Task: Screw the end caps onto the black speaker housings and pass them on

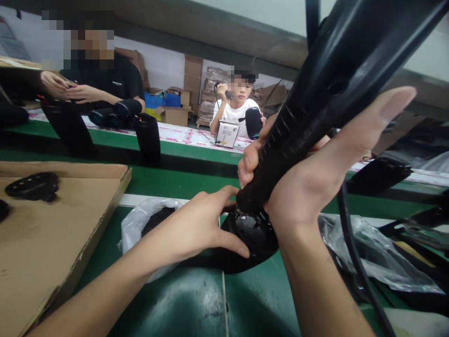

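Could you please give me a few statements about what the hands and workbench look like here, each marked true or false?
1. The right hand grips a long black handle. True.
2. The left hand rests on a red cap. False: it touches a black rounded part.
3. A cardboard sheet lies at the left. True.
4. The bench is blue. False: it is green.
5. A plastic bag lies beyond the left hand. True.

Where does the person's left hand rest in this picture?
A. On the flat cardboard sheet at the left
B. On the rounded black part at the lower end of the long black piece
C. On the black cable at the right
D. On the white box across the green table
B: the left hand lies with its fingers on the rounded black part, while the right hand grips the long black piece above it.
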{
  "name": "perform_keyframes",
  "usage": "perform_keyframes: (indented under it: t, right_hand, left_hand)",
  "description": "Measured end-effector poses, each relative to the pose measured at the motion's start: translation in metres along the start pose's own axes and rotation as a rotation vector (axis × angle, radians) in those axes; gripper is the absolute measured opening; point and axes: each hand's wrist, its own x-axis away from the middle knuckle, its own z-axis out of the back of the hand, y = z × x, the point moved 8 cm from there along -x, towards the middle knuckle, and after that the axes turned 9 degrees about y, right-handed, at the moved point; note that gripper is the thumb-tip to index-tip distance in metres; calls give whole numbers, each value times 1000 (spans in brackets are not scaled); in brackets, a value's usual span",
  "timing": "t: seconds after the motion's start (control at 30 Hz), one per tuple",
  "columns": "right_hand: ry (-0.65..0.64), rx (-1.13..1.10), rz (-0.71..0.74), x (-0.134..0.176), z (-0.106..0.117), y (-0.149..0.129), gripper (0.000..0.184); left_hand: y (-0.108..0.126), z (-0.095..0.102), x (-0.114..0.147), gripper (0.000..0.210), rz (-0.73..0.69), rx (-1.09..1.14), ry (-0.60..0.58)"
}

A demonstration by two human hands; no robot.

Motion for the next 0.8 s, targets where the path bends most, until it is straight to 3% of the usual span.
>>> perform_keyframes:
  t: [0.17,0.57,0.7,0.8]
  right_hand:
    - [48,44,-20,-3,-2,3,78]
    - [-128,-65,81,6,-1,3,85]
    - [-154,-170,136,7,5,-10,88]
    - [10,-258,203,6,33,-37,91]
  left_hand:
    - [0,-2,3,55,7,29,-9]
    - [-5,-3,2,46,22,21,-33]
    - [1,-2,4,57,11,-27,-64]
    - [2,16,15,73,-20,-288,-84]
